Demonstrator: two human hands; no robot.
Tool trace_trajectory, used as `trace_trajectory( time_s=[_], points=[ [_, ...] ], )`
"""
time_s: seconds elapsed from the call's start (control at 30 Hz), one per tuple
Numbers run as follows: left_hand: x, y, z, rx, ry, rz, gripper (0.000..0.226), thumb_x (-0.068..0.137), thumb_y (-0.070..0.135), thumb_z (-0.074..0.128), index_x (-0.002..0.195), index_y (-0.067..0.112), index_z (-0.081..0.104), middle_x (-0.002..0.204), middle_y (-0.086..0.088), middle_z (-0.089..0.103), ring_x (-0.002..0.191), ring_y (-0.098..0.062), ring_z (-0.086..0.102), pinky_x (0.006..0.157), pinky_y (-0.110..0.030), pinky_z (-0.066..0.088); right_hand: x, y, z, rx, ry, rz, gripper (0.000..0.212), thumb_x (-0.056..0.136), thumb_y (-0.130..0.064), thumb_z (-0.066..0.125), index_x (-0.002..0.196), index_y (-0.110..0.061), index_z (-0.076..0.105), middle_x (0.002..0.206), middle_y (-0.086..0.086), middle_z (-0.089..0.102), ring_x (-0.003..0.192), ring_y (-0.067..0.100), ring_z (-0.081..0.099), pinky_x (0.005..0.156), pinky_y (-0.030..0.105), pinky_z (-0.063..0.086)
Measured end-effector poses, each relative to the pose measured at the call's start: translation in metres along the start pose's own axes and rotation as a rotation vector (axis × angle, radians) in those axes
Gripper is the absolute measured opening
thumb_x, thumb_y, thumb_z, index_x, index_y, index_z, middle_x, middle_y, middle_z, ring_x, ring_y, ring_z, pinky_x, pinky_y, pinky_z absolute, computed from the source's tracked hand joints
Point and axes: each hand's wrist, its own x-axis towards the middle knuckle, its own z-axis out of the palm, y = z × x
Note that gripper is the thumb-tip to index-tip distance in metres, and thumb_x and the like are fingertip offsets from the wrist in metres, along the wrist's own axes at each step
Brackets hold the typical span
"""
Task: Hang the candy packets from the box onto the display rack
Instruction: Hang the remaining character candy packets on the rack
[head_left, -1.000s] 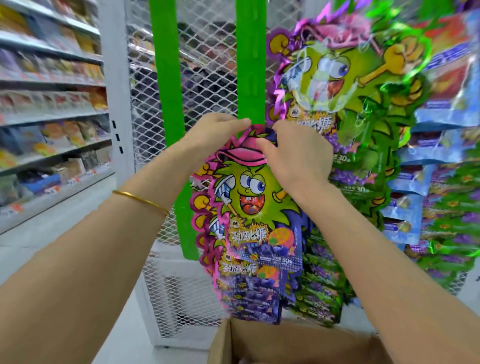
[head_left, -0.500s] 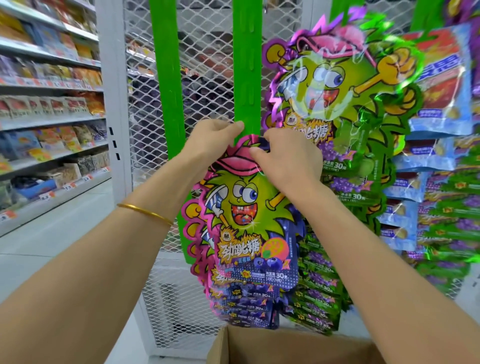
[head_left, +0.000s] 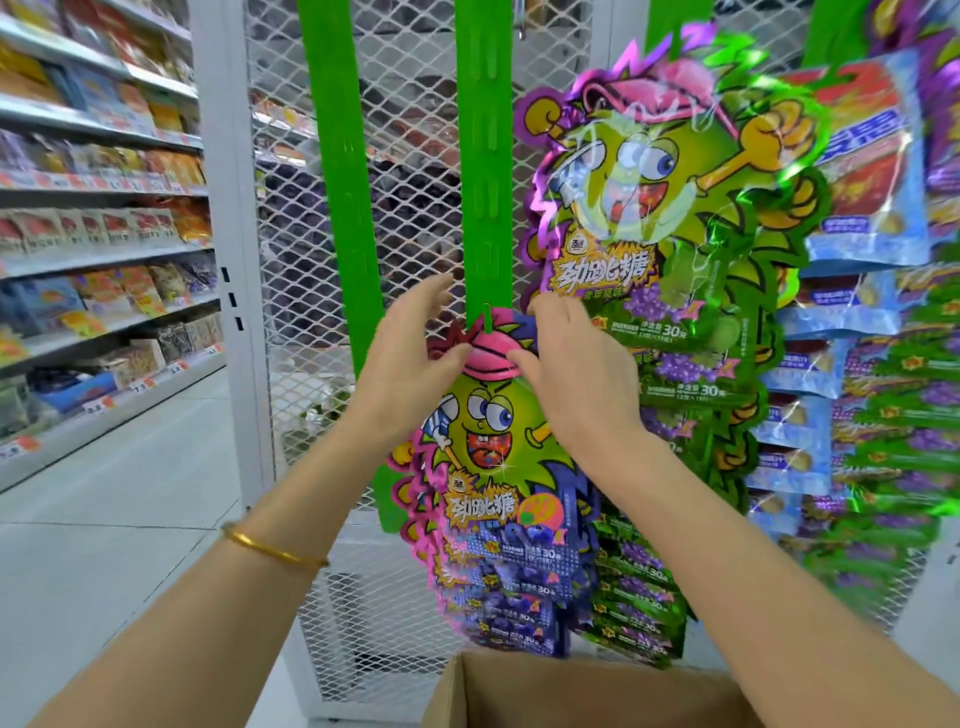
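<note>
Candy packets (head_left: 493, 467) now hang on the peg (head_left: 487, 318); left hand (head_left: 410, 364) has opened, fingers spread, right hand (head_left: 576, 374) still pinches the top: this bunch looks hung.

The packet (head_left: 498, 467) shows lime face, pink cap, blue-purple base. Strip (head_left: 480, 156) at 12 o'clock is green; mesh (head_left: 405, 78) white, bangle (head_left: 270, 548) gold, box (head_left: 571, 691) brown.
</note>
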Motion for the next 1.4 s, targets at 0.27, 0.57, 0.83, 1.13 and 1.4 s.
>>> trace_trajectory(
  time_s=[0.27, 0.57, 0.83, 1.13, 1.4],
  points=[
    [-0.159, -0.007, 0.081, -0.212, -0.033, -0.013, 0.038, 0.082, 0.025, 0.057, 0.119, 0.031, 0.048, 0.112, 0.015, 0.052, 0.100, -0.006, 0.053, 0.088, -0.018, 0.039, -0.162, 0.049, 0.013, 0.168, 0.315, -0.105, 0.016, 0.088, -0.017, 0.055, 0.101, -0.013, 0.064, 0.098, 0.003, 0.066, 0.087, 0.018, 0.063, 0.068, 0.025, 0.049],
    [-0.262, -0.054, 0.183, -0.105, -0.800, -0.441, 0.042, 0.087, 0.009, 0.058, 0.127, 0.016, 0.048, 0.118, -0.002, 0.044, 0.097, -0.011, 0.054, 0.082, -0.016, 0.041, -0.391, 0.178, 0.189, 0.114, -1.216, 0.605, 0.053, 0.086, -0.037, 0.060, 0.128, -0.010, 0.041, 0.123, 0.015, 0.051, 0.116, 0.031, 0.052, 0.093, 0.039, 0.044],
    [-0.280, -0.090, 0.201, -0.021, -0.851, -0.566, 0.033, 0.083, 0.006, 0.062, 0.111, 0.022, 0.054, 0.109, -0.003, 0.049, 0.083, 0.000, 0.058, 0.065, -0.004, 0.041, -0.458, 0.158, 0.250, 0.078, -1.513, 0.776, 0.119, 0.071, -0.056, 0.070, 0.147, -0.009, -0.009, 0.155, 0.017, -0.003, 0.142, 0.040, -0.001, 0.114, 0.048, 0.014],
    [-0.278, -0.092, 0.207, -0.113, -0.876, -0.694, 0.030, 0.088, 0.012, 0.057, 0.114, 0.027, 0.053, 0.119, 0.001, 0.051, 0.090, -0.001, 0.058, 0.077, -0.027, 0.052, -0.437, 0.182, 0.227, 0.102, -1.344, 0.711, 0.041, 0.090, -0.016, 0.052, 0.123, 0.002, 0.037, 0.120, 0.022, 0.056, 0.109, 0.037, 0.056, 0.085, 0.039, 0.047],
    [-0.269, -0.072, 0.207, -0.923, -0.604, -1.624, 0.060, 0.086, 0.046, 0.056, 0.129, 0.007, 0.041, 0.130, -0.022, 0.048, 0.115, -0.036, 0.055, 0.087, -0.043, 0.052, -0.331, 0.126, 0.147, 0.306, -1.131, 0.307, 0.031, 0.085, -0.006, 0.047, 0.116, -0.006, 0.046, 0.103, 0.016, 0.061, 0.094, 0.035, 0.059, 0.072, 0.040, 0.049]
  ],
)
